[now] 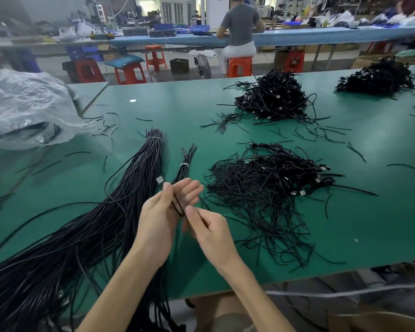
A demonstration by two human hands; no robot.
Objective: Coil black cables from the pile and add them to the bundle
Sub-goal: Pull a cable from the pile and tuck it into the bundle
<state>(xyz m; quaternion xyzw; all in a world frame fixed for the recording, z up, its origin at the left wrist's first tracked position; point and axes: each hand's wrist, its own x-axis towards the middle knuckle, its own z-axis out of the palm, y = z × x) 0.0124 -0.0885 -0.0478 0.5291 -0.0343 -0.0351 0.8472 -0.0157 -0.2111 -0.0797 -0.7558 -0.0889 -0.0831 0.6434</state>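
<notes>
1. Just right of the long bundle [120, 212] of black cables, over the green bench [345, 224], both hands meet on one black cable [177, 204].
2. Left hand [158, 219]: the fingers are mostly straight and the cable is looped round them. Its grip is clamped on the cable, the thumb pressing it to the fingers just below a silver plug [160, 180].
3. Right hand [211, 233]: the fingers are curled, and the thumb-and-forefinger grip is pinched on the loop's lower end.
4. The long bundle lies on the bench, its far end bound with a white tie [153, 138].
5. A small bundle [185, 164], also tied white, lies just right of the long bundle's far end.
6. A tangled pile [266, 188] of cables with plugs lies to the right of the long bundle, past the hands.
7. Two more heaps [271, 97] [379, 77] sit farther right and beyond.
8. A clear plastic bag [27, 104] sits to the left of the long bundle.
</notes>
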